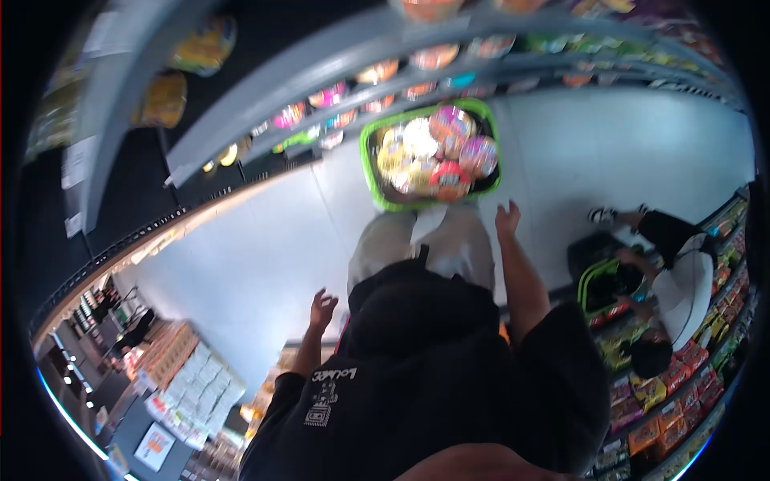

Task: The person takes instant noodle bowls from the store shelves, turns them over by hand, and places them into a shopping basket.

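Note:
A basket [366, 164] with a bright green rim stands in front of my legs, beside the lower shelves. It is filled with several round, colourful packaged cups or bowls [451, 127], blurred by motion. To the left of my body, my left hand [322, 309] hangs in the air, fingers apart and slightly bent, holding nothing. Closer to the basket, off its lower right side, is my right hand [508, 218], its fingers loosely spread and nothing in it. Neither hand touches the basket.
Shelves [301, 84] with packaged goods curve along the top and left. At the right, another person [682, 293] bends over a green-rimmed basket [583, 293] beside shelves of colourful packets [670, 421]. Stacked boxes [196, 385] stand at the lower left. Pale floor [241, 232] lies between.

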Demonstrator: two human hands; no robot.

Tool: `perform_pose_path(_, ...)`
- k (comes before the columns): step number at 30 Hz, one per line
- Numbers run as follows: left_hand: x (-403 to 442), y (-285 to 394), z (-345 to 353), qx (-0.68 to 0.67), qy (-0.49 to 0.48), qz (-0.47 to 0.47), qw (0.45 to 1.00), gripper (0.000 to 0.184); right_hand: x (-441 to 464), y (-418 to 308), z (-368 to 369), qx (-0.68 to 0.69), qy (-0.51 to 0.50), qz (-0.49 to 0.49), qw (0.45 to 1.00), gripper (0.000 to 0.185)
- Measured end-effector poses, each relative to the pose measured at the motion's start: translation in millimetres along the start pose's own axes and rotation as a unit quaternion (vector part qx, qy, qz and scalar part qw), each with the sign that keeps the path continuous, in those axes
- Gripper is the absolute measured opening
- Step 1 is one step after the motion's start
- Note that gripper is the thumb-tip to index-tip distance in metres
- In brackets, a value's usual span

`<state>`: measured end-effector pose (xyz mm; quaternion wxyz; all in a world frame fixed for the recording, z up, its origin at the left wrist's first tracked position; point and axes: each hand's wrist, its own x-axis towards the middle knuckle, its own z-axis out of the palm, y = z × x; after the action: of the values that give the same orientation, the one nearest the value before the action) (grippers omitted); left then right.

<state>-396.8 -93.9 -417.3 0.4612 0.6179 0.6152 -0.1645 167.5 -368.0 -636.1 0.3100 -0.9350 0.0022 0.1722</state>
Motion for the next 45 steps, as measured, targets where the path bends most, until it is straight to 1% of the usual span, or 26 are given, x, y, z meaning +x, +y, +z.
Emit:
perform_pose_path(2, 13, 4, 1, -0.125, 0.016, -0.026, 0.992, 0.068, 19, -8, -32, 0.030, 0.043, 0.006, 0.999, 0.053)
perform_pose_path(5, 28, 3, 17, -0.194, 0.027, 0.038, 0.980, 0.073, 68, -109, -108, 0.083, 0.113, 0.016, 0.990, 0.051)
perform_pose_path(7, 35, 22, 30, -0.201, 0.033, 0.013, 0.979, 0.073, 88, -181, -163, 0.243, 0.142, -0.050, 0.958, 0.049)
perform_pose_path(9, 43, 38, 49, -0.214, 0.029, -0.007, 0.976, 0.075, 104, -291, -242, 0.324, 0.141, -0.191, 0.916, 0.048)
perform_pose_path(11, 74, 20, 80, -0.215, 0.013, 0.020, 0.976, 0.077, 135, -379, -307, 0.303, 0.182, -0.331, 0.875, 0.050)
perform_pose_path(12, 96, 12, 92, -0.207, 0.001, 0.041, 0.977, 0.078, 141, -428, -335, 0.388, 0.187, -0.386, 0.816, 0.053)
perform_pose_path(14, 71, 67, 83, -0.140, -0.012, -0.006, 0.990, 0.075, 87, -534, -410, 0.305, 0.215, -0.438, 0.818, 0.062)
perform_pose_path(16, 45, 124, 68, -0.122, -0.035, 0.002, 0.992, 0.070, 81, -605, -436, 0.298, 0.231, -0.501, 0.779, 0.073)
perform_pose_path(17, 121, 45, 100, -0.054, -0.052, 0.195, 0.978, 0.066, 86, -630, -441, 0.230, 0.257, -0.510, 0.788, 0.080)
perform_pose_path(18, 82, 100, 88, -0.282, -0.022, 0.013, 0.959, 0.068, 90, -649, -444, 0.160, 0.282, -0.515, 0.793, 0.088)
perform_pose_path(19, 86, 110, 89, -0.254, 0.010, -0.001, 0.967, 0.070, 96, -662, -441, 0.164, 0.284, -0.515, 0.792, 0.088)
perform_pose_path(21, 102, 112, 86, -0.256, 0.055, -0.008, 0.965, 0.075, 104, -683, -429, 0.101, 0.215, -0.449, 0.861, 0.113)
perform_pose_path(24, 117, 101, 85, -0.315, 0.083, 0.022, 0.945, 0.081, 94, -693, -420, 0.111, 0.244, -0.404, 0.875, 0.119)
perform_pose_path(26, 121, 96, 91, -0.346, 0.110, 0.021, 0.931, 0.080, 94, -693, -417, 0.152, 0.233, -0.420, 0.864, 0.115)
perform_pose_path(28, 101, 113, 77, -0.366, 0.111, 0.039, 0.923, 0.076, 81, -693, -417, 0.142, 0.285, -0.412, 0.854, 0.112)
perform_pose_path(29, 98, 123, 68, -0.296, 0.157, 0.080, 0.939, 0.072, 77, -694, -415, 0.162, 0.317, -0.448, 0.820, 0.111)
perform_pose_path(30, 95, 134, 59, -0.225, 0.203, 0.120, 0.945, 0.069, 77, -695, -412, 0.164, 0.320, -0.450, 0.817, 0.111)
perform_pose_path(32, 72, 186, 29, -0.275, 0.223, 0.176, 0.918, 0.055, 77, -700, -406, 0.281, 0.392, -0.564, 0.671, 0.107)
perform_pose_path(33, 65, 210, 13, -0.322, 0.218, 0.244, 0.888, 0.054, 65, -702, -408, 0.256, 0.419, -0.563, 0.665, 0.112)
perform_pose_path(34, 43, 250, -8, -0.288, 0.248, 0.280, 0.881, 0.052, 50, -703, -410, 0.258, 0.417, -0.564, 0.664, 0.112)
perform_pose_path(36, 0, 331, -45, -0.321, 0.249, 0.348, 0.845, 0.053, 14, -700, -411, 0.320, 0.398, -0.573, 0.641, 0.118)
perform_pose_path(38, -41, 398, -78, -0.322, 0.206, 0.445, 0.810, 0.067, -36, -687, -408, 0.287, 0.399, -0.574, 0.655, 0.122)
perform_pose_path(40, -97, 469, -102, -0.317, 0.186, 0.563, 0.740, 0.084, -81, -671, -393, 0.311, 0.306, -0.601, 0.670, 0.125)
perform_pose_path(42, -144, 526, -125, -0.327, 0.135, 0.655, 0.667, 0.113, -125, -654, -373, 0.319, 0.234, -0.629, 0.669, 0.128)
perform_pose_path(43, -166, 544, -137, -0.318, 0.120, 0.651, 0.679, 0.127, -144, -645, -362, 0.305, 0.211, -0.633, 0.679, 0.127)
perform_pose_path(45, -176, 573, -146, -0.351, 0.064, 0.697, 0.622, 0.143, -179, -628, -343, 0.277, 0.115, -0.630, 0.716, 0.131)
